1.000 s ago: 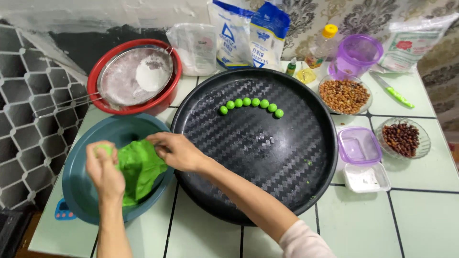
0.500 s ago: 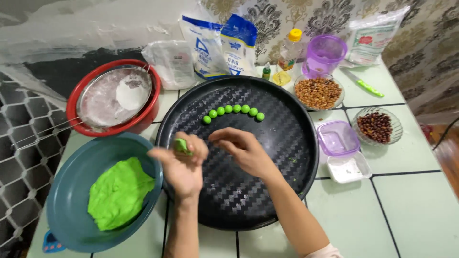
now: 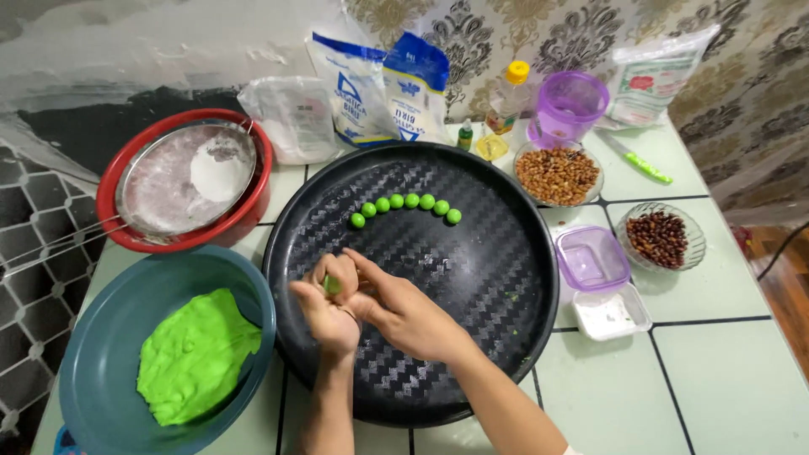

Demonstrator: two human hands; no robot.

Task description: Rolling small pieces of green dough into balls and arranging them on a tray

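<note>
Both hands have closed together since half a second ago, when they stood apart with the green bit held up in the left alone. Now the left hand and right hand are pressed together over the near side of the round black tray, cupping a small piece of green dough that shows only as a sliver between the left fingers; neither hand is spread. Beyond the hands, toward the far side of the tray, seven finished green dough balls lie in a curved row, each touching or nearly touching its neighbour. Judging by this, only a small share is done: the main lump of green dough, in the teal bowl just left of the left hand, is hardly dented, and most of the tray is bare. Beyond that bowl, a red basin holds a metal sieve dusted with white flour. Packages stand at the back, well beyond the hands: a white plastic bag, two white-and-blue flour bags upright side by side, a yellow-capped oil bottle, a purple jug, and a white pouch with a red mark. To the right of the right hand: a glass bowl of peanuts, a bowl of dark beans, a purple tub.
</note>
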